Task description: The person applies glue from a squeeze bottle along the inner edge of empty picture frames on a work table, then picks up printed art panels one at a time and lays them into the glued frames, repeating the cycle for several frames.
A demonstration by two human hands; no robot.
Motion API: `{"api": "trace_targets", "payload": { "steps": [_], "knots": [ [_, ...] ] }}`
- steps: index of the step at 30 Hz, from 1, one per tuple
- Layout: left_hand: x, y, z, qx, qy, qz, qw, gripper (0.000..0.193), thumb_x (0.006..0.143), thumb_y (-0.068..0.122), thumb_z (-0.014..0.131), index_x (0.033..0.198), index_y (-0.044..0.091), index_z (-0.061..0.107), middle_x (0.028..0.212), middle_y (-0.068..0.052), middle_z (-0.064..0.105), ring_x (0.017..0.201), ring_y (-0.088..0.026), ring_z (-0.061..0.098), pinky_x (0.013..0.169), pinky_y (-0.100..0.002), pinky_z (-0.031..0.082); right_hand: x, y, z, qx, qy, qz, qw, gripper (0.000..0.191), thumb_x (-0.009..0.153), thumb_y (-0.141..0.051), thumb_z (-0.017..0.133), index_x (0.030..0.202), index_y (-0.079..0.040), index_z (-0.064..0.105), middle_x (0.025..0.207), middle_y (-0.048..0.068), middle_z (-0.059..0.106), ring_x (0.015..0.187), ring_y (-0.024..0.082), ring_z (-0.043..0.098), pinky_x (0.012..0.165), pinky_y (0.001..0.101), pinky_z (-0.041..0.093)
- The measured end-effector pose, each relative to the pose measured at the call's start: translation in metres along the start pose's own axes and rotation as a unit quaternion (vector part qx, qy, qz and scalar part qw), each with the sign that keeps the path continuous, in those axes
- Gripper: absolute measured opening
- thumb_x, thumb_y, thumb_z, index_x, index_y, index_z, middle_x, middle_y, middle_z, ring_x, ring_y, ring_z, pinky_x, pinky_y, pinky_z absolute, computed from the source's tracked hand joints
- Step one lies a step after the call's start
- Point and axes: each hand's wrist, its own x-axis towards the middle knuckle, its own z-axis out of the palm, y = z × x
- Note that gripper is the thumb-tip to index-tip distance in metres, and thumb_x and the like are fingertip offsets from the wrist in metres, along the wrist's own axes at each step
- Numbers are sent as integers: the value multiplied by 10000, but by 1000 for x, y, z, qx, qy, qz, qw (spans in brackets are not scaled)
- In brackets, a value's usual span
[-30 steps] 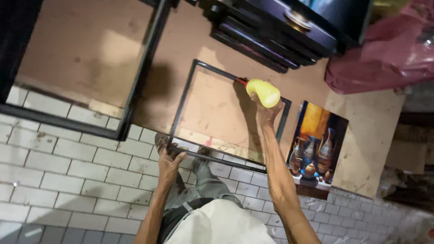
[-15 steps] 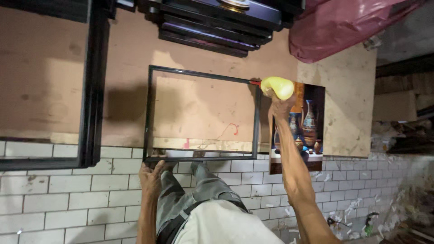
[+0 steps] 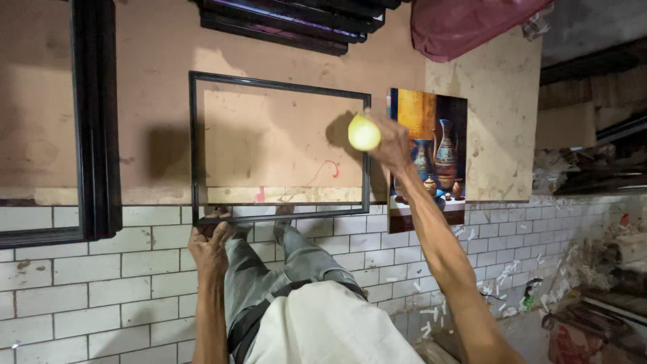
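Note:
A thin black rectangular frame lies on the brown tabletop, its near side hanging past the table edge. My left hand grips the frame's near left corner. My right hand is raised over the frame's right side, shut on a yellow squeeze bottle whose round base points at the camera. Just right of that hand lies a painted picture of vases and jugs.
A larger black frame lies at the left. Stacked black frame mouldings sit at the far edge beside a pink plastic bag. White tiled wall runs below the table. Scraps and clutter fill the right.
The view has shifted so the frame sits more squarely. My right hand has brought the yellow bottle down from the frame's far right corner along its right side. The left hand keeps its hold.

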Motion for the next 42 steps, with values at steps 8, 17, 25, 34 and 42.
{"api": "trace_targets", "payload": {
  "steps": [8, 17, 25, 34, 42],
  "knots": [
    [2, -1, -1, -31, -10, 0, 999, 285, 905, -25, 723, 1164, -4, 607, 1130, -156, 722, 997, -234, 716, 889, -415, 629, -110, -43, -18, 37, 5, -53, 998, 536, 740, -262, 889, 1179, -14, 708, 1182, 195, 732, 1135, 361, 699, 973, 436, 570],
    [0, -8, -4, -56, -26, 12, 998, 298, 917, -49, 747, 1176, -4, 607, 1135, -187, 721, 972, -244, 714, 898, -425, 617, -189, -91, -41, 83, -22, -1, 996, 462, 764, -106, 840, 1193, -1, 705, 1232, 180, 724, 1193, 327, 697, 1065, 431, 557],
    [-2, 6, 6, -8, 1, -8, 1000, 281, 902, -36, 744, 1131, 23, 593, 1068, -107, 693, 953, -201, 704, 898, -419, 647, -189, -72, -28, 52, -4, -64, 997, 444, 772, -109, 843, 1198, -73, 723, 1235, 143, 734, 1224, 328, 688, 1100, 449, 545],
    [3, 12, 11, -3, -2, -1, 1000, 282, 912, -8, 737, 1151, 32, 592, 1090, -97, 700, 966, -180, 694, 848, -340, 615, -1, 33, 15, -18, 51, -135, 989, 558, 844, -259, 902, 1322, -93, 668, 1283, 132, 711, 1162, 287, 722, 987, 389, 611],
    [0, 2, 10, -11, 13, 16, 1000, 318, 936, -34, 757, 1209, 15, 601, 1090, -113, 698, 890, -177, 643, 772, -303, 539, -97, -26, -22, -35, -98, -96, 990, 559, 760, -141, 870, 1279, -21, 701, 1281, 262, 714, 887, 297, 756, 719, 392, 589]
  ]
}}
